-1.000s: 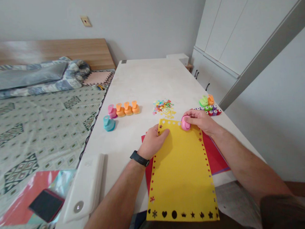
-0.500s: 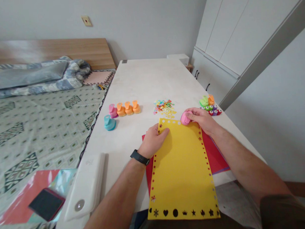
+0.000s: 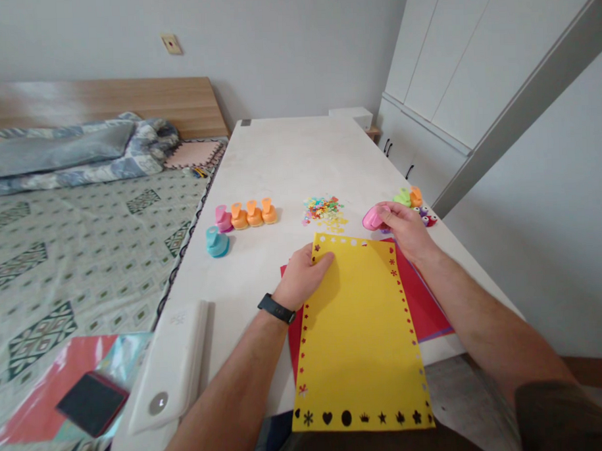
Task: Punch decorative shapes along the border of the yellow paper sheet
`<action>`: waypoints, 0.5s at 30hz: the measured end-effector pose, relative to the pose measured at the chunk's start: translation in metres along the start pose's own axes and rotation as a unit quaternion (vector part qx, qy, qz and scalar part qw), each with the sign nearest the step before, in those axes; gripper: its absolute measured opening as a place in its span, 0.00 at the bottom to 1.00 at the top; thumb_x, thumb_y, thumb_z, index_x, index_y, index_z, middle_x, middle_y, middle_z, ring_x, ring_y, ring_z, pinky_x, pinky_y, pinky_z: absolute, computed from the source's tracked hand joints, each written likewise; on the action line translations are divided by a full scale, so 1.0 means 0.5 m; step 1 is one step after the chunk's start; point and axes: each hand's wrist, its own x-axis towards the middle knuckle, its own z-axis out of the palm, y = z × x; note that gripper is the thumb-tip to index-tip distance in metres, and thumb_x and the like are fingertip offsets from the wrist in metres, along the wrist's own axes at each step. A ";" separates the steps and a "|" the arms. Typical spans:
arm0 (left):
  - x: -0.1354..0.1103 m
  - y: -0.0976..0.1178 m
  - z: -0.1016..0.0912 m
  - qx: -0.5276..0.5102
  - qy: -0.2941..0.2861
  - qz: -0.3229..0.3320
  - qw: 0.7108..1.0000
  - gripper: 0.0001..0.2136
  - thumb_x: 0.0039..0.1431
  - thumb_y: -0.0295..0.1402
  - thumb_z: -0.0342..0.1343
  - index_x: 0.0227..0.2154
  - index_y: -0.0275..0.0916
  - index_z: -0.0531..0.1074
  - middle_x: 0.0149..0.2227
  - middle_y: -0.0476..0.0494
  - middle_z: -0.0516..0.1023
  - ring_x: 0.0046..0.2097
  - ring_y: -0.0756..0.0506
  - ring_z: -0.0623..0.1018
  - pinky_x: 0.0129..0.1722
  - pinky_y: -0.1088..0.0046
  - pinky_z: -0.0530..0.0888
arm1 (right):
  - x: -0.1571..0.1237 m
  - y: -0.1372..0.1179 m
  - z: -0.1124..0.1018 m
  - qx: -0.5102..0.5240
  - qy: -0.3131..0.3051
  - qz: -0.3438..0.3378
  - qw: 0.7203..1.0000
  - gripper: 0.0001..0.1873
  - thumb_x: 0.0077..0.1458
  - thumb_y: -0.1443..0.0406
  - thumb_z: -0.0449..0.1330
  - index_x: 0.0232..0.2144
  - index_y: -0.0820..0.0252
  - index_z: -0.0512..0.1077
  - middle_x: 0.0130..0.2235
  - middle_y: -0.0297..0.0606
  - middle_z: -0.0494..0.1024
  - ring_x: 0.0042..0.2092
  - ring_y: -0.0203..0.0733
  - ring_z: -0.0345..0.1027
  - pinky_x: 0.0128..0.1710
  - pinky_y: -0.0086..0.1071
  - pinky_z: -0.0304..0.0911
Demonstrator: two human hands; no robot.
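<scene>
One hand (image 3: pixel 408 231) grips pink punch (image 3: pixel 374 218) (other (image 3: pixel 305 276) pins cardstock (image 3: pixel 357 342)).

We've got a bright, soft, even scene here, no hard light anywhere! Just below the left fingers (image 3: pixel 322 259), a gentle grey shadow spills across the yellow card (image 3: pixel 357 355), and far to the left of those fingers a pale sheen glides along the wooden headboard (image 3: pixel 104 104). Shadows lean rightward, so we'd call the light as coming from the left. At the right fingers (image 3: pixel 398 212), the pink paper punch (image 3: pixel 372 218) carries a mild highlight; beyond them, the white cabinets (image 3: pixel 438 63) lean hard with wide-lens bend. Ahead of the fingers, the paper scraps (image 3: pixel 324 210) go soft.
</scene>
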 end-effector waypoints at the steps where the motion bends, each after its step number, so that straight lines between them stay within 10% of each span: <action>1: -0.001 0.002 0.000 0.000 -0.003 -0.002 1.000 0.15 0.56 0.45 0.62 0.39 0.39 0.78 0.38 0.41 0.84 0.40 0.39 0.82 0.37 0.66 0.78 | 0.001 0.001 0.000 0.004 0.004 0.000 1.000 0.24 0.52 0.46 0.68 0.42 0.55 0.76 0.38 0.40 0.82 0.38 0.43 0.75 0.42 0.38 0.69; 15: -0.027 0.034 -0.004 0.078 -0.203 0.043 0.975 0.13 0.56 0.44 0.62 0.32 0.38 0.80 0.29 0.47 0.80 0.34 0.44 0.78 0.33 0.72 0.73 | 0.002 0.008 -0.001 -0.026 -0.012 -0.006 1.000 0.24 0.55 0.48 0.67 0.45 0.56 0.75 0.38 0.39 0.82 0.38 0.42 0.75 0.40 0.35 0.68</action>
